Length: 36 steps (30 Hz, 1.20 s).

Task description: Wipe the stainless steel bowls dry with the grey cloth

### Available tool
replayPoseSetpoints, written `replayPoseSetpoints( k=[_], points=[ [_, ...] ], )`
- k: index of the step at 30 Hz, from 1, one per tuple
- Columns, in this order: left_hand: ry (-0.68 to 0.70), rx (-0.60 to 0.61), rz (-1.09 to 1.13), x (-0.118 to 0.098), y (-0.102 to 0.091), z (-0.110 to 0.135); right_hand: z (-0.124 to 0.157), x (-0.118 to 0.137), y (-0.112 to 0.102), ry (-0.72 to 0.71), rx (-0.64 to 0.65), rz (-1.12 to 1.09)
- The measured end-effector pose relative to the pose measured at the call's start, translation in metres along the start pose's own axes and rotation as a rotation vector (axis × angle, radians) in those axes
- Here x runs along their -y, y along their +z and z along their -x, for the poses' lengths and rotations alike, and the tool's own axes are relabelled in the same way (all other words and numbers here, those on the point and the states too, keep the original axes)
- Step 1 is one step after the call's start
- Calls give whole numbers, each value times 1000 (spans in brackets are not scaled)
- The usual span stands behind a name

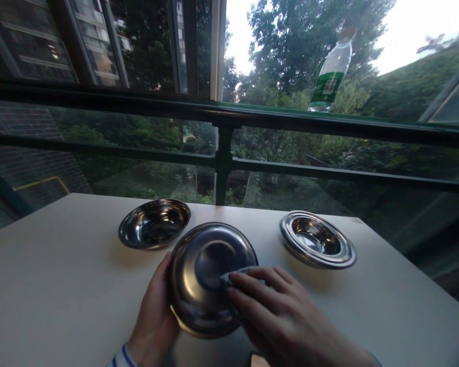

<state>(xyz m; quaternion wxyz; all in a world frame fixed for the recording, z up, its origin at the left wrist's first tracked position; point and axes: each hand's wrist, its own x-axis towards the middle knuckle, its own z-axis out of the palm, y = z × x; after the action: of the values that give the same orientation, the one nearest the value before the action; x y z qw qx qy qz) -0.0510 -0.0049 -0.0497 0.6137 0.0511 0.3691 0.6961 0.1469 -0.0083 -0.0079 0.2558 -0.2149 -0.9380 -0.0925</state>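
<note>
A shiny metal bowl (202, 300) is held up over the table with its underside facing me. My left hand (156, 308) grips its left rim, the fingers tucked behind and partly hidden. Against the right part of the base, my right hand (277, 306) presses a bunched greyish cloth (239, 274), with its fingers closed over it. Most of the cloth is covered by those fingers. Just beyond, to the left, a second metal bowl (155, 224) rests on the table with its hollow side up.
On the right of the white table (61, 275) sits a stack of wide-rimmed metal dishes (317, 239). A dark green railing (137, 104) runs behind the table, with a green-labelled plastic bottle (331, 81) on it. A pale object (258, 361) peeks in at the bottom edge.
</note>
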Motion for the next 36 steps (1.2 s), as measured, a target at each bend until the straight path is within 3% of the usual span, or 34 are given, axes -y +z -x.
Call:
replayPoseSetpoints(
  k=[6,10,13,21,27,36],
  points=[
    [63,-72,-91,-6,12,8,4,-10,-6,157,-82,-2],
    [62,-88,-111,-8,6,7,4,-12,-7,212,-195,-36],
    [66,-35,-96,-7,1,4,4,-11,-6,234,-229,-71],
    [114,5,-77,-6,5,3,4,-4,-3,70,-260,-22],
    [66,24,-73,-5,1,3,-1,5,1,-59,-247,73],
    [8,47,-76,-6,-2,5,0,2,-9,-51,-224,142]
  ],
)
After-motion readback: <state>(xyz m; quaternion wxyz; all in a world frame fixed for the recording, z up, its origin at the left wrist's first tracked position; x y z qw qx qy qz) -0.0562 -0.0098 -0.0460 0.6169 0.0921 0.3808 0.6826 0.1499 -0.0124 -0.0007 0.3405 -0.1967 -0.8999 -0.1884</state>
